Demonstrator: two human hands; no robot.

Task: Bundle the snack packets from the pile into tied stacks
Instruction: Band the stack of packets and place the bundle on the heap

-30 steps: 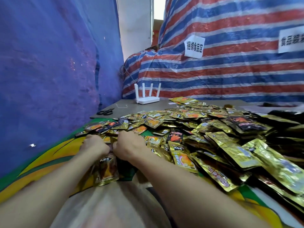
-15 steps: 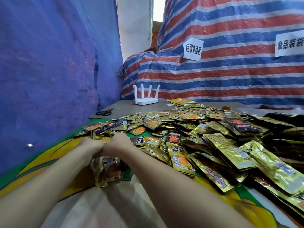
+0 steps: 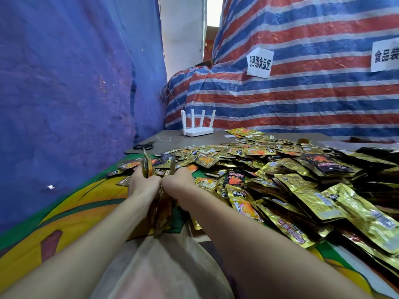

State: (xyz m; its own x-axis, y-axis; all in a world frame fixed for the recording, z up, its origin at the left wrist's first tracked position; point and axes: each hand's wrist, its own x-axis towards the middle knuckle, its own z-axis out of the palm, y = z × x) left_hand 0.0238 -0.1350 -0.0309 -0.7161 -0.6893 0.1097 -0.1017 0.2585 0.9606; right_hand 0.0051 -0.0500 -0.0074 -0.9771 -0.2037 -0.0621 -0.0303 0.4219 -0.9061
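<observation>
Item: stack of snack packets (image 3: pixel 161 212), gold foil pouches with orange and black print, held on edge and upright, its lower ends hanging toward the person's lap and its upper ends fanning out above the knuckles. It sits at the near left edge of the pile of loose packets (image 3: pixel 291 190), which has the same gold and black foil and spreads over the right and centre of the table. Left hand (image 3: pixel 143 184): seen from the back, fingers curled round the left side of the stack; fingertips hidden. Right hand (image 3: pixel 178 182): likewise curled on the right side of the stack, knuckles touching those of the left hand; whether a tie is pinched cannot be told. Surface: yellow and green printed cloth (image 3: pixel 71 214) under the pile. Beyond it, a grey board (image 3: pixel 278 138) bears a white router (image 3: pixel 197 129) with four upright aerials, black scissors (image 3: pixel 144 145) and a short white string (image 3: pixel 164 138). Left boundary: blue tarpaulin (image 3: pixel 64 93). Rear boundary: red, white and blue striped tarpaulin (image 3: pixel 313 100) bearing two paper labels (image 3: pixel 259 62). Both forearms cross the near field and hide the stack's middle.
</observation>
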